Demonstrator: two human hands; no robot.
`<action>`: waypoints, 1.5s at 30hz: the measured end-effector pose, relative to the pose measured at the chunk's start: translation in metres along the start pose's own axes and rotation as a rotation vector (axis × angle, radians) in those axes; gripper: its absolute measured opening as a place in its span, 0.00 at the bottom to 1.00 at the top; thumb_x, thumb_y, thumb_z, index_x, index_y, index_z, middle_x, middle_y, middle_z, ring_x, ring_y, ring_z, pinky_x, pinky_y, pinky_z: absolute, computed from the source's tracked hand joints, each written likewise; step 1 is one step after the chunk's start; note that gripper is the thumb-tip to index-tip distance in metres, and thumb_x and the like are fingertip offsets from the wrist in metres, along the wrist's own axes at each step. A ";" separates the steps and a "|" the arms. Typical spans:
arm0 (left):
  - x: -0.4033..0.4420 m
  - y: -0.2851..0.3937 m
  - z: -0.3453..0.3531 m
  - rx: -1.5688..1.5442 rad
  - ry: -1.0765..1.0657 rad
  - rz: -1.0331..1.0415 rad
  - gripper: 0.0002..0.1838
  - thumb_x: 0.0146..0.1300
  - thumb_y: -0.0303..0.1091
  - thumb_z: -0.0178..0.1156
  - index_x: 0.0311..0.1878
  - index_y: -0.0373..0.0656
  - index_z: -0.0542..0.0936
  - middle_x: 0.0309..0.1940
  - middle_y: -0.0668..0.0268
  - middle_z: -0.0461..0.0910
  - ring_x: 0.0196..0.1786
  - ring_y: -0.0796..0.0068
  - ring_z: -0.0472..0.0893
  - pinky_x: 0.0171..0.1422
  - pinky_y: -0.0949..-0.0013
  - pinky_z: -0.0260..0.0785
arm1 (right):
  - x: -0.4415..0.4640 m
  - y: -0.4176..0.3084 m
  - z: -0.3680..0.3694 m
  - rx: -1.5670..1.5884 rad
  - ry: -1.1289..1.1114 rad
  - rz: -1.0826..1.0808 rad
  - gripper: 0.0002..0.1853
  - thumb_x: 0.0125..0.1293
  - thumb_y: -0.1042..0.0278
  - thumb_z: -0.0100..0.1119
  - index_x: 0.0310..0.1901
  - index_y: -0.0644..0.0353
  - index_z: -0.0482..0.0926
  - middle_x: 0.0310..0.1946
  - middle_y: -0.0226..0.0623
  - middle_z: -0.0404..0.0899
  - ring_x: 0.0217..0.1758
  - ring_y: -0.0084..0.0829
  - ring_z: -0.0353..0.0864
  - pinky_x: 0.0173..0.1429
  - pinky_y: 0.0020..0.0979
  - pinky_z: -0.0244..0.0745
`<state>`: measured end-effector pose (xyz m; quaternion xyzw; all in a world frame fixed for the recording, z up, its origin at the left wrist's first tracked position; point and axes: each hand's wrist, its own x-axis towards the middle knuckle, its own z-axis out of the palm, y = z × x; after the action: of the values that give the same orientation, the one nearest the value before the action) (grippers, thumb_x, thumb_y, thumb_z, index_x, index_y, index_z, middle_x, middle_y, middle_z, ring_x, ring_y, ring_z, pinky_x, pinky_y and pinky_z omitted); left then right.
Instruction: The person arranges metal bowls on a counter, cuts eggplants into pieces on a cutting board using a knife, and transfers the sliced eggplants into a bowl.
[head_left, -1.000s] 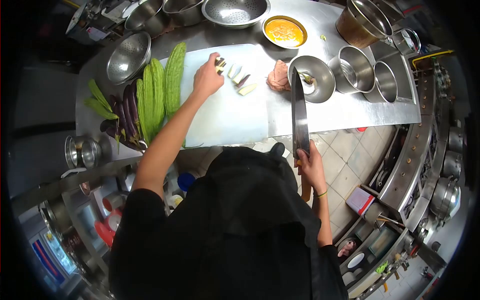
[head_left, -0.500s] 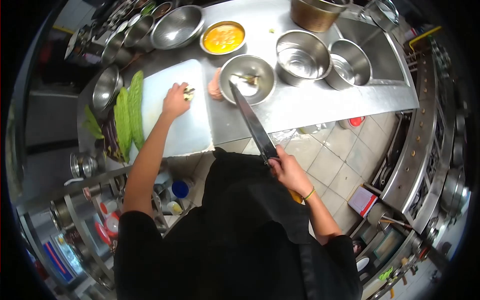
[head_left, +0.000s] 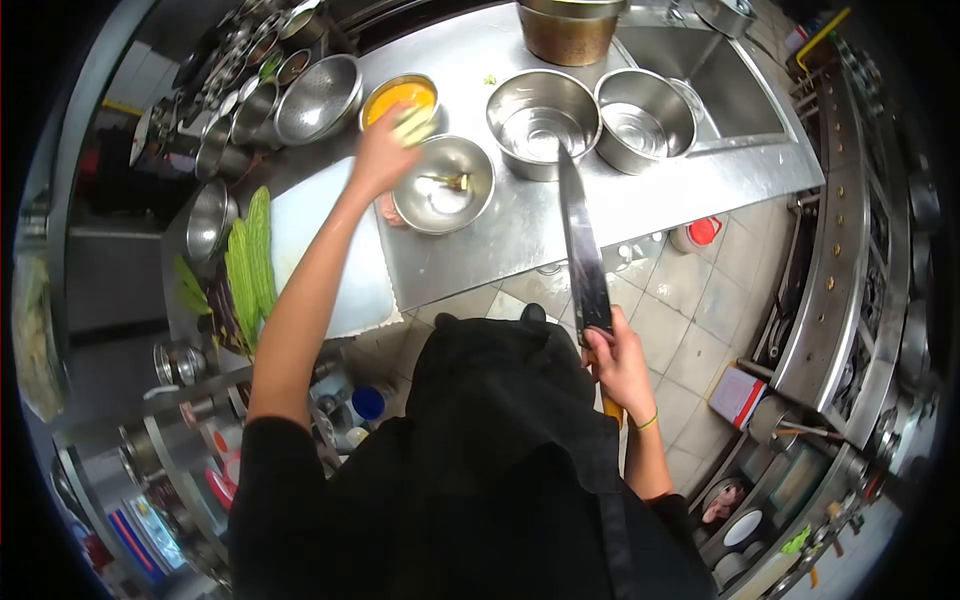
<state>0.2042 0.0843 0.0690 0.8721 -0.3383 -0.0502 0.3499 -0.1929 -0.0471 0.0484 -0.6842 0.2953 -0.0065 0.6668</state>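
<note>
The knife [head_left: 585, 260] points away from the person, its long axis running nearly straight out with a slight lean left. The handle end is near the apron [head_left: 500, 440], and the tip shows against the near side of a wide pot [head_left: 512, 105]; whether they touch, I cannot tell. Farther out, pale cut vegetable pieces [head_left: 416, 128] lie slantwise across the fingers, their ends blurred.

The metal table [head_left: 450, 270] bears a white cutting board [head_left: 350, 275] on the left with long green gourds [head_left: 262, 240] beside it. A round metal bowl [head_left: 425, 205] holds a few scraps. Beyond it sits a dish [head_left: 366, 113] of yellow liquid, with a colander [head_left: 320, 105] next to it; at the far right is a sink [head_left: 730, 80]. Pale tiles [head_left: 690, 350] cover the floor, and a stove [head_left: 815, 275] lines the right side.

The right hand [head_left: 620, 362] grips the knife low, near the body. The left arm reaches far forward; the left hand [head_left: 385, 155], fingers curled around the pieces, hangs between bowl and dish.
</note>
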 end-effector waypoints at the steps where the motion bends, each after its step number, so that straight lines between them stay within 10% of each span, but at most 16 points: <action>1: 0.019 0.025 0.016 -0.013 -0.045 0.015 0.27 0.51 0.27 0.65 0.58 0.41 0.76 0.44 0.57 0.84 0.49 0.63 0.84 0.55 0.65 0.75 | 0.000 -0.001 -0.003 -0.016 -0.016 -0.009 0.12 0.74 0.77 0.49 0.56 0.64 0.64 0.29 0.33 0.76 0.24 0.20 0.76 0.23 0.23 0.70; 4: 0.069 0.070 0.067 0.128 -0.402 -0.037 0.41 0.44 0.36 0.73 0.66 0.47 0.70 0.51 0.52 0.80 0.53 0.57 0.82 0.57 0.62 0.74 | -0.007 -0.008 -0.009 0.070 0.077 -0.056 0.12 0.74 0.77 0.48 0.57 0.61 0.65 0.27 0.31 0.74 0.22 0.17 0.73 0.20 0.22 0.67; 7: 0.078 0.087 0.097 0.258 -0.268 -0.127 0.51 0.44 0.51 0.76 0.72 0.52 0.62 0.66 0.50 0.66 0.61 0.46 0.76 0.66 0.53 0.70 | -0.022 -0.024 -0.021 0.017 0.096 0.055 0.07 0.73 0.77 0.50 0.50 0.64 0.67 0.28 0.33 0.78 0.22 0.19 0.75 0.26 0.24 0.70; 15: 0.019 0.041 0.116 0.310 -0.464 0.137 0.27 0.45 0.43 0.78 0.48 0.40 0.86 0.76 0.45 0.55 0.64 0.42 0.74 0.68 0.55 0.69 | -0.049 0.004 -0.023 0.183 0.231 0.085 0.09 0.74 0.76 0.49 0.54 0.63 0.67 0.31 0.33 0.78 0.25 0.18 0.76 0.24 0.21 0.70; 20: -0.044 0.040 0.147 0.080 -0.134 0.131 0.09 0.48 0.30 0.71 0.34 0.41 0.84 0.43 0.59 0.80 0.50 0.51 0.73 0.58 0.56 0.70 | -0.033 -0.001 -0.021 0.112 0.160 0.042 0.12 0.74 0.76 0.49 0.57 0.63 0.65 0.32 0.34 0.78 0.26 0.19 0.77 0.24 0.21 0.71; 27: -0.189 0.044 0.094 -0.190 -0.020 0.266 0.10 0.42 0.22 0.65 0.31 0.41 0.79 0.36 0.62 0.74 0.49 0.51 0.69 0.56 0.54 0.66 | 0.024 -0.035 -0.033 -0.113 0.231 -0.140 0.17 0.73 0.68 0.56 0.60 0.63 0.68 0.26 0.30 0.78 0.23 0.17 0.73 0.23 0.22 0.67; 33: -0.287 0.005 0.039 -0.060 0.206 0.124 0.10 0.37 0.20 0.65 0.28 0.41 0.81 0.31 0.64 0.77 0.44 0.54 0.72 0.51 0.57 0.66 | 0.139 -0.057 -0.025 -0.977 -0.151 -0.341 0.15 0.68 0.71 0.57 0.54 0.65 0.70 0.21 0.49 0.78 0.22 0.43 0.79 0.27 0.40 0.73; 35: -0.296 -0.003 0.032 -0.027 0.270 0.076 0.11 0.37 0.19 0.65 0.28 0.41 0.81 0.31 0.64 0.77 0.43 0.54 0.72 0.50 0.58 0.66 | 0.169 -0.075 -0.003 -1.341 -0.342 -0.429 0.18 0.65 0.73 0.53 0.57 0.60 0.67 0.30 0.55 0.82 0.36 0.58 0.82 0.41 0.54 0.75; 45: -0.267 -0.044 0.046 -0.097 0.408 -0.031 0.14 0.41 0.17 0.68 0.33 0.40 0.80 0.37 0.65 0.75 0.47 0.55 0.70 0.49 0.59 0.68 | 0.263 -0.137 0.078 -1.777 -0.437 -0.545 0.16 0.61 0.73 0.49 0.52 0.56 0.70 0.36 0.51 0.83 0.40 0.54 0.84 0.47 0.51 0.79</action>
<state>0.0091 0.2480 -0.0342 0.8514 -0.2444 0.1058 0.4519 0.1102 -0.0932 0.0635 -0.9719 -0.1082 0.1930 -0.0809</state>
